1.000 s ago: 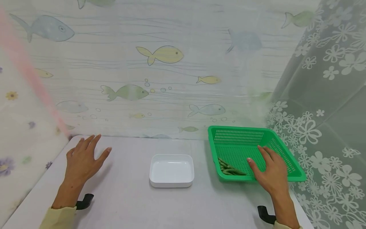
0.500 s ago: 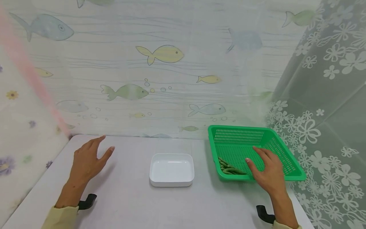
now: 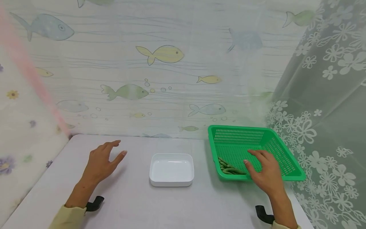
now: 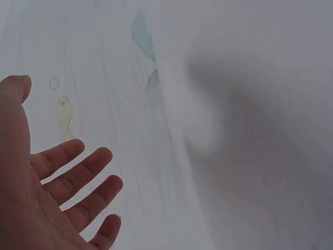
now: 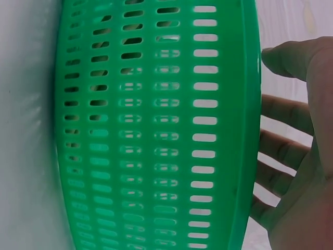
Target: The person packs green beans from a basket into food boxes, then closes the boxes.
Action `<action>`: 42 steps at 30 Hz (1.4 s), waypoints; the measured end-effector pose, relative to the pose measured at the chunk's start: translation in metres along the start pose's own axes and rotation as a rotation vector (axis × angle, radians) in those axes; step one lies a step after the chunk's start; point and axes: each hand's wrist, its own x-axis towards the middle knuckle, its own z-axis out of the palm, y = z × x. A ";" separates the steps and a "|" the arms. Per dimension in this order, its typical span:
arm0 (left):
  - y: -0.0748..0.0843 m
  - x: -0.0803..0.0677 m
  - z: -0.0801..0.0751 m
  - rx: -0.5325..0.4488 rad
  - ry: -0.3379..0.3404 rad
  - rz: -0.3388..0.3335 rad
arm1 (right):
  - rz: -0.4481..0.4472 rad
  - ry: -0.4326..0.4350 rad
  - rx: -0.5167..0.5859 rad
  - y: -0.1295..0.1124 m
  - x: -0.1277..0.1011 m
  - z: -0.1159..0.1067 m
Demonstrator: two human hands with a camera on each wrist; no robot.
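Observation:
Over the left part of the table hovers my left hand (image 3: 100, 163), fingers spread and relaxed, holding nothing; its palm and fingers (image 4: 78, 182) show in the left wrist view. Above the near rim of a green plastic basket (image 3: 237, 133) is my right hand (image 3: 267, 173), thumb and fingers apart with nothing between them. Several green beans (image 3: 230, 168) lie in the basket's near left corner. In the right wrist view the slotted basket wall (image 5: 223, 125) fills the middle, the right hand (image 5: 307, 140) beyond its rim. A white rectangular dish (image 3: 171, 170) sits between the hands.
A white-covered table (image 3: 137, 203) carries the dish and basket. Behind it hangs a fish-print curtain (image 3: 171, 95). A sheer flowered curtain (image 3: 323, 152) borders the right side, close to the basket. Black curved pieces (image 3: 95, 203) stick out at both wrists.
My left hand has moved rightward, toward the white dish. The right hand has shifted slightly left over the basket. Basket, beans and dish stay in place.

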 end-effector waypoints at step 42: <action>0.050 -0.017 0.053 -0.224 -0.359 0.045 | -0.068 -0.186 0.033 -0.027 0.000 0.020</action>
